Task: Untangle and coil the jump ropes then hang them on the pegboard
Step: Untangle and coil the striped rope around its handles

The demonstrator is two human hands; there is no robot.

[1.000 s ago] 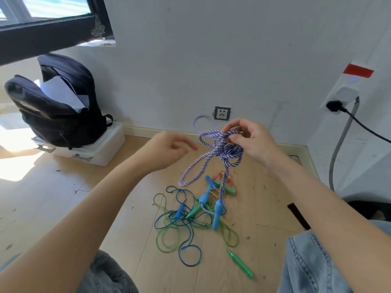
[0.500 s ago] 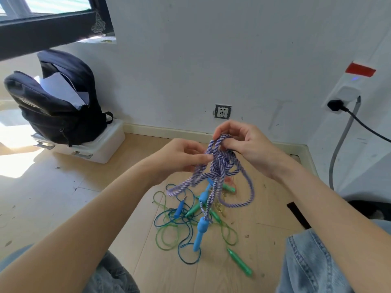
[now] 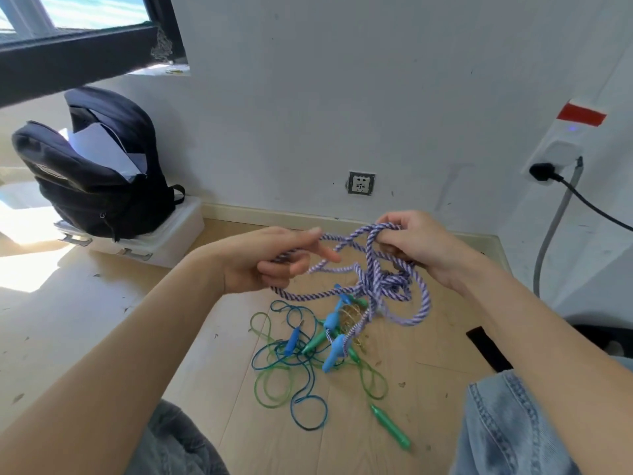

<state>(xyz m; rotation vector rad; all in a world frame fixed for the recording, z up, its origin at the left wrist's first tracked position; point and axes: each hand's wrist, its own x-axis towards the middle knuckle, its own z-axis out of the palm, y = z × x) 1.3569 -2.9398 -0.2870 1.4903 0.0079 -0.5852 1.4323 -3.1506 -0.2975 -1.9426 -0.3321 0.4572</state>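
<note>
Two hands, left [image 3: 270, 265] and right [image 3: 416, 248], both grasp one knotted purple-and-white braided jump rope [image 3: 380, 279] at frame centre, its two blue handles [image 3: 334, 351] dangling. Below, one green rope [image 3: 270, 389] and one blue rope [image 3: 308, 411] lie tangled on the floor [image 3: 102, 320].

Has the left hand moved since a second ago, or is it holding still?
Yes. The left hand has closed in rightward, toward the point below the wall socket, and now grips the purple rope it was clear of a second ago.
</note>
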